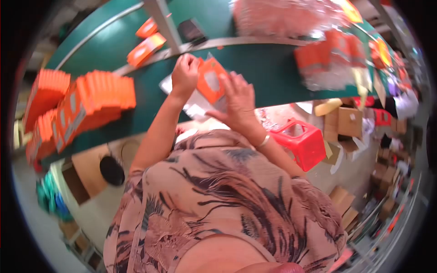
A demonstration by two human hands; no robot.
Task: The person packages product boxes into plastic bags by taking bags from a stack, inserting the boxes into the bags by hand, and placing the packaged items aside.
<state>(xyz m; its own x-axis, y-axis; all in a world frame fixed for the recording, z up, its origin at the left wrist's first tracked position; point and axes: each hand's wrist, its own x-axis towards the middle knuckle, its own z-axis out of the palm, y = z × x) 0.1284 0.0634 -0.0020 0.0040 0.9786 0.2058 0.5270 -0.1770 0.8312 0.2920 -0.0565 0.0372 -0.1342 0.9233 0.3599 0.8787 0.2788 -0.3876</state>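
Observation:
In front of me on the green table lies a flat orange packet (pixel 210 81) with a pale panel, and a bit of clear film shows at its top. My left hand (pixel 185 75) is closed at the packet's upper left edge, its fingertips partly hidden. Across the packet's right side, my right hand (pixel 239 99) rests with fingers stretched out and thumb apart. White sheets (pixel 195 105) lie beneath the packet and my hands.
Rows of orange boxes (pixel 98 93) stand at the left. Clear plastic bags (pixel 287 18) pile up at the back, with bagged orange packets (pixel 332 57) at the right. A black object (pixel 192 31) lies beyond the metal post (pixel 162 25). Below right stands a red stool (pixel 302 145).

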